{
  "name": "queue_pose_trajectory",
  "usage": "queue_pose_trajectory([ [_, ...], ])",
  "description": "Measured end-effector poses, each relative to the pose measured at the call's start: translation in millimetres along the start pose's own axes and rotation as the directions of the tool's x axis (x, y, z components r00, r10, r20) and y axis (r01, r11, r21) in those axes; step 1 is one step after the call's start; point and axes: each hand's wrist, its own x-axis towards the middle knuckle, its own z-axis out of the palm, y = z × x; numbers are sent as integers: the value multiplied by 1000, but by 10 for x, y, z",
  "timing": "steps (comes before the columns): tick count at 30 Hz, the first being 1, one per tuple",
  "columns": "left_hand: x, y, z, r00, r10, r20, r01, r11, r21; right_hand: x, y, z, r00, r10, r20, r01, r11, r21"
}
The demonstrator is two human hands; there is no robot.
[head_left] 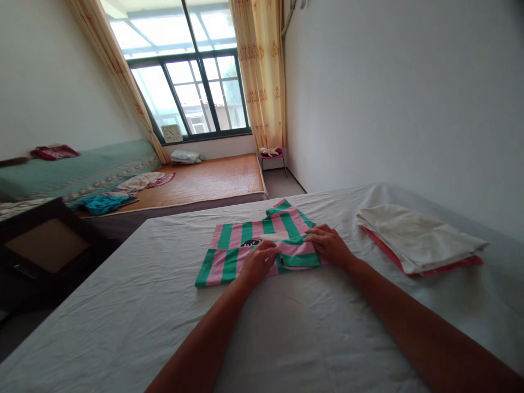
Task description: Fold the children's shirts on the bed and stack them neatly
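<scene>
Head view shows the left hand [257, 261] and right hand [327, 244] pressing flat, fingers spread, on a striped shirt [229, 248] lying mid-bed on the white sheet [123, 305]. Lifting either palm carelessly could let the folded sleeve spring open or drag the fabric askew.

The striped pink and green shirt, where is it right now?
In the head view, the striped shirt lies mid-bed on the white sheet, under both hands, left hand and right hand, with the folded white stack to its right.
</scene>
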Motion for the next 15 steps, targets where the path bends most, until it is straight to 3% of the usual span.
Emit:
queue_pose_trajectory([
  [5, 84, 32, -9, 987, -107, -116, 100, 993, -68, 42, -3, 51, 985, 157, -73, -136, 962, 239],
  [7, 84, 40, -13, 992, -107, -60, 102, 991, -87, 45, 24, 94, 962, 267, -56, -234, 912, 336],
  [10, 57, 52, 1, 992, -119, 45, 121, 991, -64, 45, 63, 150, 925, 373, 68, -358, 802, 478],
  [13, 61, 77, 33, 990, -138, 42, 140, 989, -48, 51, 64, 172, 914, 369, 167, -394, 714, 579],
  [15, 97, 86, 61, 989, -146, 28, 148, 986, -75, 66, 38, 168, 927, 336, 169, -370, 736, 567],
])
